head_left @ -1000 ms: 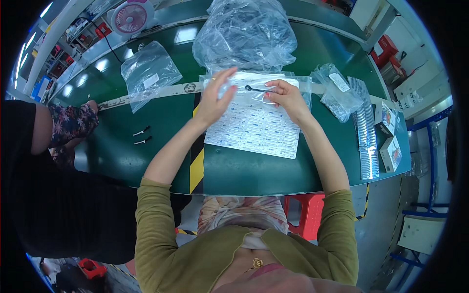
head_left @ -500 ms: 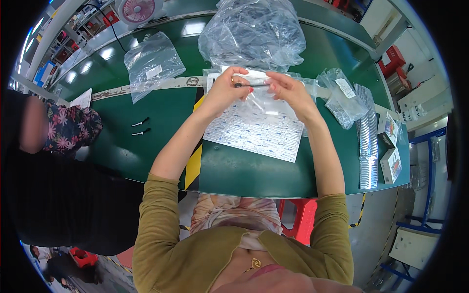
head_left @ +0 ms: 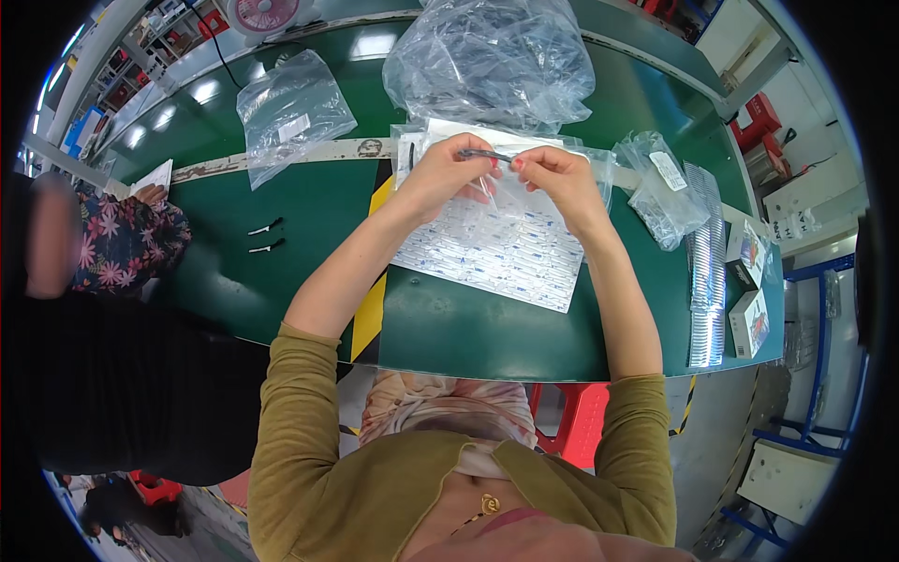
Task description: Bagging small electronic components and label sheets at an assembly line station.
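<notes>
A thin, short black cable-like piece (head_left: 483,154) is stretched between my two hands above the table. My left hand (head_left: 442,180) pinches its left part between thumb and fingers, the other fingers curled below. The fingertips of my right hand (head_left: 560,184) pinch its right end. Under my hands lies a white sheet (head_left: 501,262) covered with rows of small blue-printed labels. Clear plastic film (head_left: 487,211) lies over the upper part of the sheet, partly hidden by my fingers. Off to the left, two small black-and-white pieces (head_left: 267,236) rest on the green table.
A large heap of clear plastic bags (head_left: 487,61) stands beyond my hands. A flat clear bag (head_left: 290,117) lies far left, a labelled bag (head_left: 663,192) at right. Beyond that are a ribbed silvery strip (head_left: 704,272) and small boxes (head_left: 749,323). Another person (head_left: 140,375) is at my left.
The black piece now slopes down to the right between my hands, and my fingers have shifted along it. My right fingers have closed into a tighter pinch. The view has shifted slightly.
</notes>
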A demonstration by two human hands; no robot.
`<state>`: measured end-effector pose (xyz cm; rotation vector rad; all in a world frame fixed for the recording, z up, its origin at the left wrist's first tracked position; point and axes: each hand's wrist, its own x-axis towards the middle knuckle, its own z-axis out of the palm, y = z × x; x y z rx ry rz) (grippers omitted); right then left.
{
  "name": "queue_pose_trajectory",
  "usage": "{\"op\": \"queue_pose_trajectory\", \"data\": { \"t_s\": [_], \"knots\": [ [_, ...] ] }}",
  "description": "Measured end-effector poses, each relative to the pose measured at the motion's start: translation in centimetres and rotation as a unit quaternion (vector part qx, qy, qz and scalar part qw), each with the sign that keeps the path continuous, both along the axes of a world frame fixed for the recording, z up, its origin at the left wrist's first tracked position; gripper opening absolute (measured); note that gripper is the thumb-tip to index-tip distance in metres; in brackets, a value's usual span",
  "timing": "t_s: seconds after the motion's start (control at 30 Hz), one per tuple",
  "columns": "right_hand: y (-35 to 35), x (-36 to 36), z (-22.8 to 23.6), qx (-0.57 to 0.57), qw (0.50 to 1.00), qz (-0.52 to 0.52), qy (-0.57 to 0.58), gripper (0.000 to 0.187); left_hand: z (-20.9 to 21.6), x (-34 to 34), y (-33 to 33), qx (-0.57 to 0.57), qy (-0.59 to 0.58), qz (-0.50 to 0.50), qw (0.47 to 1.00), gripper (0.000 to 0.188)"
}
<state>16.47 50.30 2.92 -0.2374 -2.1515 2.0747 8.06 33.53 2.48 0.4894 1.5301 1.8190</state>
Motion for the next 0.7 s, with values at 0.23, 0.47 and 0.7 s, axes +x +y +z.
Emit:
{"op": "queue_pose_trajectory", "data": {
  "t_s": [0.23, 0.47, 0.7],
  "knots": [
    [-0.3, -0.3, 0.1, 0.116, 0.992, 0.007, 0.05, 0.012, -0.5, -0.8, 0.2, 0.005, 0.003, -0.007, 1.0, 0.007],
    [-0.6, -0.2, 1.1, 0.087, 0.995, -0.022, 0.049, 0.015, 0.3, -1.1, 0.0, 0.001, -0.019, -0.027, 0.999, 0.015],
    [-0.8, -0.2, 1.0, 0.129, 0.992, 0.005, 0.003, 0.013, -0.5, -1.5, -0.1, -0.003, -0.029, -0.055, 0.998, 0.016]
  ]
}}
